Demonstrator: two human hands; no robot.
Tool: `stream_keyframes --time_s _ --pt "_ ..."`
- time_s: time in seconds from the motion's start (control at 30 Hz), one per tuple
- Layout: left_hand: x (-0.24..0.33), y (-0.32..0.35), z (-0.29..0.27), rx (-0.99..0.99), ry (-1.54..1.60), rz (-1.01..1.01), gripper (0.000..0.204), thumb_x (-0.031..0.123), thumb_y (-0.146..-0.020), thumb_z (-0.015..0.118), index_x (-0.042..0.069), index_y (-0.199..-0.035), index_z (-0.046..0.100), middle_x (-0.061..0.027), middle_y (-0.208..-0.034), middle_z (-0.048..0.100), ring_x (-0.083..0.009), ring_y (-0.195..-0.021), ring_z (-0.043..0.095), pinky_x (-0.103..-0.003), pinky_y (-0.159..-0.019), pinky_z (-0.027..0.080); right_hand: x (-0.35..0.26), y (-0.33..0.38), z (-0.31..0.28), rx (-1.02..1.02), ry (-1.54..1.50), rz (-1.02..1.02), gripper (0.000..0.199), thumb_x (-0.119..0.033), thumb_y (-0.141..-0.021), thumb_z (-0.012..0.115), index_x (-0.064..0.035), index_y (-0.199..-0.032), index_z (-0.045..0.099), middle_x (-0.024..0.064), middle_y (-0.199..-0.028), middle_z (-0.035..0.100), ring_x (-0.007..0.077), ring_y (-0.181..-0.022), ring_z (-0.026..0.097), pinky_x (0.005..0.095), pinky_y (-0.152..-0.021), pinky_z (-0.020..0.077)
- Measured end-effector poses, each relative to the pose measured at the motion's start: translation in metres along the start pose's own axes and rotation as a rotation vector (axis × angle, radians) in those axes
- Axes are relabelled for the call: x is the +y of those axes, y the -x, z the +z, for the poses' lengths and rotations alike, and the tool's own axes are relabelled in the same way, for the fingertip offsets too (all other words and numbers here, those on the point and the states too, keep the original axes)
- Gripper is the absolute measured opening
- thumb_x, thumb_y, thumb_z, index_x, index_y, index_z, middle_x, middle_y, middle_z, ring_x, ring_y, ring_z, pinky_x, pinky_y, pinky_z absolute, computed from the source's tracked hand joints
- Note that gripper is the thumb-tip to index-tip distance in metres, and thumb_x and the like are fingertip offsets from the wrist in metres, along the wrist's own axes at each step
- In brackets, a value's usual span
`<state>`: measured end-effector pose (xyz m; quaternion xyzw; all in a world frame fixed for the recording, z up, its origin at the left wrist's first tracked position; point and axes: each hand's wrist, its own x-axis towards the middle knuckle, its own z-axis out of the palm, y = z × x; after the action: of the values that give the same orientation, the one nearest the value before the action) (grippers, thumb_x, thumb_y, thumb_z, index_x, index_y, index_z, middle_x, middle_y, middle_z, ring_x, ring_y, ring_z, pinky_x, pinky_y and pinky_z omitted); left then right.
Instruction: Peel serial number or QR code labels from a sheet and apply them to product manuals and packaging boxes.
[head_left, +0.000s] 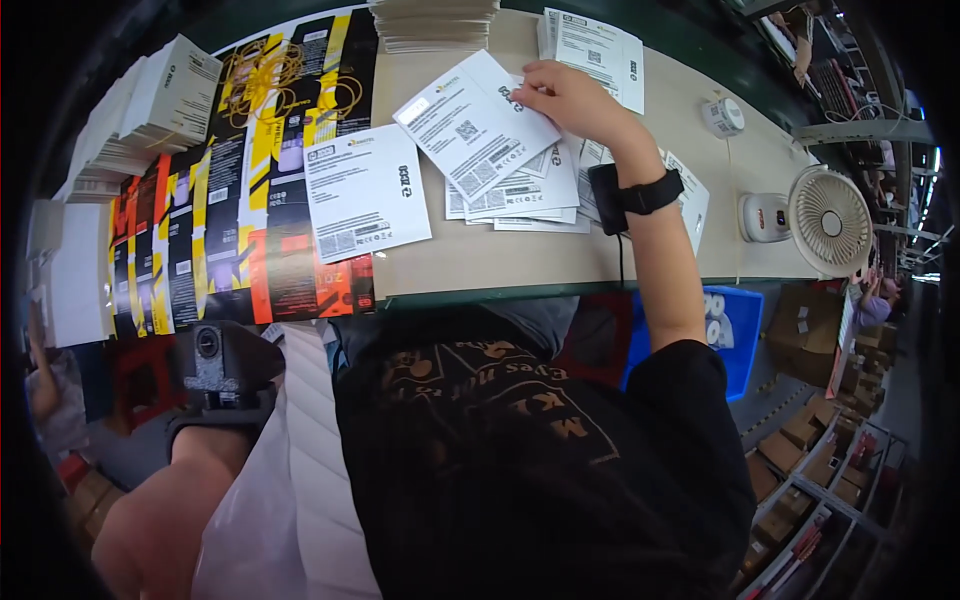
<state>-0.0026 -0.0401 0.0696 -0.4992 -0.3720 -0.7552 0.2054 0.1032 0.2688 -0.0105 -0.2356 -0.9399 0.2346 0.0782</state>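
Note:
My right hand (575,100) reaches over the table from the right, its fingers bent and closed on the right edge of a white printed card (470,135). This card lies askew over several similar cards (530,195). Just left of it, another white printed card (365,190) rests partly on the colourful printed sheets. A black device (604,198) with a strap and cable sits on my right wrist. At the lower left, my left forearm (155,530) shows below a strapped black device with a lens (208,345); the left hand itself is hidden.
Yellow rubber bands (265,80) lie on black, yellow and red printed sheets (230,215). White card stacks stand at left (170,90), at the back (435,25) and back right (600,60). At right are a small fan (830,222) and a white roll (722,117). A blue bin (745,340) sits below.

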Motion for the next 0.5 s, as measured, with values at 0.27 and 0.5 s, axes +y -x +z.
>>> stream_keyframes --time_s 0.27,0.5 --pt "0.033 -0.015 -0.021 0.013 0.091 -0.004 0.018 0.007 -0.074 0.055 0.005 -0.092 0.057 -0.0088 -0.099 0.055 -0.0229 -0.087 0.052 -0.036 -0.084 0.040 -0.004 0.006 0.001 0.120 0.012 -0.078 0.025 -0.025 -0.080 0.059 0.0002 -0.079 0.061 0.0111 -0.079 0.058 0.0264 -0.073 0.053 0.0339 -0.067 0.0424" --pt "0.051 -0.037 -0.034 -0.024 0.191 0.012 0.020 0.003 -0.075 0.053 0.003 -0.095 0.055 -0.0077 -0.101 0.055 -0.0189 -0.085 0.052 -0.031 -0.083 0.040 -0.010 0.031 -0.006 0.219 -0.110 0.051 0.019 -0.021 -0.082 0.059 -0.0014 -0.080 0.058 0.0039 -0.073 0.053 0.0107 -0.060 0.046 0.0221 -0.056 0.0366"
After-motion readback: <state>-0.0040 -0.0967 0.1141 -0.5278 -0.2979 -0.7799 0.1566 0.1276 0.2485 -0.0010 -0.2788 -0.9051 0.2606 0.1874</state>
